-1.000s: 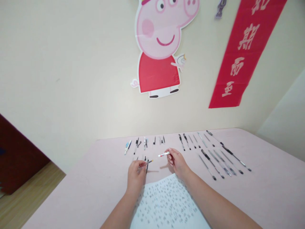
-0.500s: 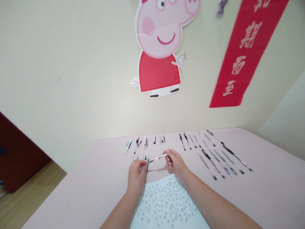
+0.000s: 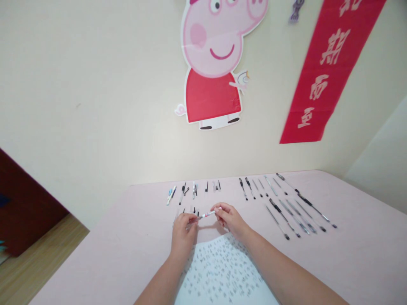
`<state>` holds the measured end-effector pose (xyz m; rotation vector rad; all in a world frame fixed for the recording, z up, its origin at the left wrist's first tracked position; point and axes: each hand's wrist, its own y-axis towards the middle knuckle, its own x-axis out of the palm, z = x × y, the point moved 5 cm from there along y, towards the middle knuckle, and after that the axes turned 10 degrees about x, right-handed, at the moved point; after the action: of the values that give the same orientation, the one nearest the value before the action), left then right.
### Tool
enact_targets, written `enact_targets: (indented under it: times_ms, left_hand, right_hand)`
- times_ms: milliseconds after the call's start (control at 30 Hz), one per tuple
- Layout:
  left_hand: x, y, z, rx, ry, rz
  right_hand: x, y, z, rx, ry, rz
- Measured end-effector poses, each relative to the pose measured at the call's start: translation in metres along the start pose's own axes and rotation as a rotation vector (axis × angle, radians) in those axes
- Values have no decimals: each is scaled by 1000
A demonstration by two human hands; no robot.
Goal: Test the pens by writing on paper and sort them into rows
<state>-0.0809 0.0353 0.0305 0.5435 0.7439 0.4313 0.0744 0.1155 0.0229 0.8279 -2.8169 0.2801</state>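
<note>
Between my two hands runs a pen refill (image 3: 208,214), white with red marks, tilted slightly up toward the right. My right hand (image 3: 229,218) is closed on its right end in a pinch. The fingers of my left hand (image 3: 184,231) are closed on a clear pen barrel (image 3: 193,220), into which the refill's left end runs; my fingers hide much of this barrel. Just behind my left hand lie a few small black pen parts (image 3: 195,210). Below both hands rests a sheet of paper (image 3: 222,271) covered in handwritten marks.
Several pens and pen parts (image 3: 182,192) lie along the table's back left. Rows of black and clear pens (image 3: 288,216) lie on the right. The pink-covered table (image 3: 127,245) meets a wall with a pink pig cutout (image 3: 213,95) and a red banner (image 3: 330,63).
My right hand has moved left and slightly down, closer to my left hand. The refill's tip, visible before, has gone into the barrel. The left hand has barely moved.
</note>
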Motion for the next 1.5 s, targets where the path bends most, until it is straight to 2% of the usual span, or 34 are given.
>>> enact_targets:
  times_ms: [300,500,667,967,1200,1500]
  left_hand:
    - [1,-1,0,-13,-32,-16]
    - [1,-1,0,-3,-51,-7]
    - [1,0,1,-9,-47,-8]
    - [1,1,6,14,-26,-58]
    - [2,1,8,32,-22,-83]
    - [2,0,6,-2,-24,-67]
  right_hand:
    - [1,0,2,27,-31,-21]
    - [0,1,4,14,27,-36]
    - [1,3,7,5,-31,-60]
    - [-7,7,8,-34,-117,27]
    - [-6,6,3,-83,-165,60]
    - [0,-4,-5,-81,-225,-29]
